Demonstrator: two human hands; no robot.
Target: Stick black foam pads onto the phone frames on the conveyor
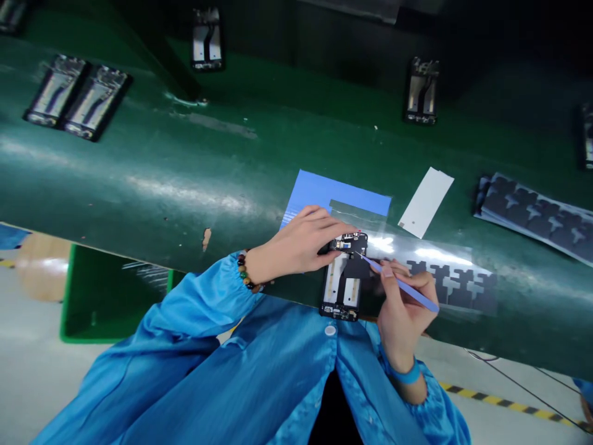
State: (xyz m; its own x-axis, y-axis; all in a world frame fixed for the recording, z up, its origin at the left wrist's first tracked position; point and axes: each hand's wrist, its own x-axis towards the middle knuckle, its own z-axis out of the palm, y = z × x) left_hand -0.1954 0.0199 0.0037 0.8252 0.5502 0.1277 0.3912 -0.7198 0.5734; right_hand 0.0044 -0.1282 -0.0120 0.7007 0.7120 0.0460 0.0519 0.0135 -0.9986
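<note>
- Your left hand [303,244], just right of the frame's middle, gripped the upper end of an opened black oblong phone body with white inner panels [354,293] between thumb and fingers.
- That phone body lay right of the frame's centre, its lower end reaching the near edge of the glossy dark green tabletop [139,167].
- Your right hand [406,303], lower right of the phone body, was closed around slim lavender-blue pointed tweezers [412,292].
- Their tip was at a thin matte black film piece [356,269] over the phone's upper half; whether the tips pinched it, I cannot tell.
- Beyond your left hand, a flat bright blue sheet [319,188] lay partly beneath your fingers.
- Beside your right hand lay a clear plastic sheet bearing black cut-out shapes [484,290]; a stack of similar dark-patterned sheets [537,210] sat at the right edge.
- Between them and the blue sheet, higher up, was a white rectangular strip [426,201].
- Two more opened phone bodies [95,105] lay side by side in the upper left.
- At lower left stood a green plastic bin [111,296].
</note>
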